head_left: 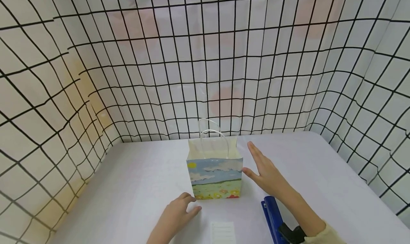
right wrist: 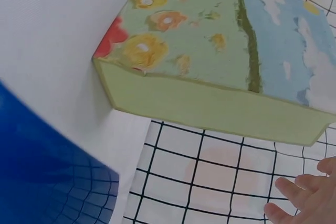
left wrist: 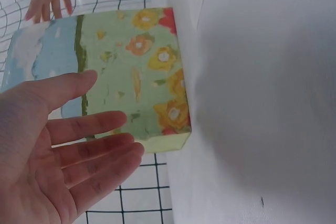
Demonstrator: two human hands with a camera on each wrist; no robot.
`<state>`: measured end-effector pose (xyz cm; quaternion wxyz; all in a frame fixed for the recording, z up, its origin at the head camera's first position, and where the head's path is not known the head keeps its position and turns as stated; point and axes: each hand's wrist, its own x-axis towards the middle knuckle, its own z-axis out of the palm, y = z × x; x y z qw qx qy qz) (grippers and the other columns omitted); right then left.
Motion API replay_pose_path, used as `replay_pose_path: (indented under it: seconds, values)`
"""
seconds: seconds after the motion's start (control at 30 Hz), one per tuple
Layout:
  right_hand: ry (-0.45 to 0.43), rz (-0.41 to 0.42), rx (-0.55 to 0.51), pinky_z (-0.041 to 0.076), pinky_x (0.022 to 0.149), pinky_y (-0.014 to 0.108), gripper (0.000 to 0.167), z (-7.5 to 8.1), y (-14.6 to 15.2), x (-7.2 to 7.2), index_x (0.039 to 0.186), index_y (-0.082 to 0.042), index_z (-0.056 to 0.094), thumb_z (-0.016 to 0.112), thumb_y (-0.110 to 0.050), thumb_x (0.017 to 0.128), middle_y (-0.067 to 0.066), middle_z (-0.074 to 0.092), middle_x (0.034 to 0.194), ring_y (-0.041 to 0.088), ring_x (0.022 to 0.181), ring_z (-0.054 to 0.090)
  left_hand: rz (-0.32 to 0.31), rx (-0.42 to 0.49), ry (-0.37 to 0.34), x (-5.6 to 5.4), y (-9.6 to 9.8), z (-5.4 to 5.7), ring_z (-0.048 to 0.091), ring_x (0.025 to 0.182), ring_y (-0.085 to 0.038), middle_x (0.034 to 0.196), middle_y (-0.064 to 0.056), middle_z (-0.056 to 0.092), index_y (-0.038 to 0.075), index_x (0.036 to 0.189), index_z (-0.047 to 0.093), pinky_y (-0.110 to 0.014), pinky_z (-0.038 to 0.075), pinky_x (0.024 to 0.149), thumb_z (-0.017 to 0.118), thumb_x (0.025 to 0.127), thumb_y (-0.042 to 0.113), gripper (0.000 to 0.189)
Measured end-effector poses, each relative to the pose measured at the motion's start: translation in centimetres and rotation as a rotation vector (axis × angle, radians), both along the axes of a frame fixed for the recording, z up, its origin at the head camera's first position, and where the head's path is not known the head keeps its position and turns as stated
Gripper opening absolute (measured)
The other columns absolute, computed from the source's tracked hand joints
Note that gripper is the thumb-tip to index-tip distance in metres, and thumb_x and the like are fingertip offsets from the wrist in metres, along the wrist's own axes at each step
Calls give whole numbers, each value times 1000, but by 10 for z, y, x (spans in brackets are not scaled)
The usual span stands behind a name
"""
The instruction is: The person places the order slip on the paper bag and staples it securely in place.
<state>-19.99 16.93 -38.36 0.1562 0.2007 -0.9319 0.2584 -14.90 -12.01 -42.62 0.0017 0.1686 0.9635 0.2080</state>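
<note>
A paper gift bag point(head_left: 216, 180) with a painted sky, meadow and flowers stands upright and open-topped, its white handles point(head_left: 215, 131) raised. My left hand point(head_left: 177, 212) is by the bag's lower left corner, fingers loosely bent and holding nothing. In the left wrist view that hand point(left wrist: 68, 145) is spread before the bag's printed front point(left wrist: 121, 51). To the right of the bag, my right hand point(head_left: 267, 173) has its fingers extended, the thumb tip close to the bag's side; contact cannot be told. The right wrist view catches only fingertips point(right wrist: 299, 192) beside the pale green side point(right wrist: 210, 108).
A blue stapler point(head_left: 273, 219) lies under the right forearm, partly hidden by a black wrist strap point(head_left: 293, 233). A white lined card point(head_left: 222, 232) is at the table's near edge. Black netting point(head_left: 221, 69) over white walls surrounds the white table point(head_left: 144, 173).
</note>
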Motion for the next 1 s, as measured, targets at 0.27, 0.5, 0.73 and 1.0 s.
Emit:
replay_pose_path:
  seconds: [0.27,0.5,0.73,1.0]
  values:
    - [-13,21,-20,28,100,61,79,3,-5,-3,147,-10,10,53,-41,88,16,18,151,40,133,27,-5,8,-2,1,6,3,63,81,-23,96,-4,62,4,97,67,-35,50,69,63,83,33,33]
    - [-53,46,-73,27,99,63,79,-2,-9,-6,147,-12,8,53,-41,88,16,16,151,41,135,23,-26,23,-35,5,14,2,63,82,-25,98,-6,63,4,98,66,-37,50,69,63,83,33,34]
    - [-113,83,-159,28,96,65,79,-2,-14,-7,147,-16,5,54,-37,89,15,15,152,39,135,25,-41,18,-82,6,22,0,64,87,-27,106,-11,64,4,99,66,-39,50,72,63,82,34,35]
    - [-162,75,-226,29,92,68,78,-3,-19,-9,147,-21,3,53,-38,90,14,17,151,38,131,32,-39,16,-111,4,29,-6,64,86,-27,109,-13,64,5,100,66,-38,50,72,63,82,37,37]
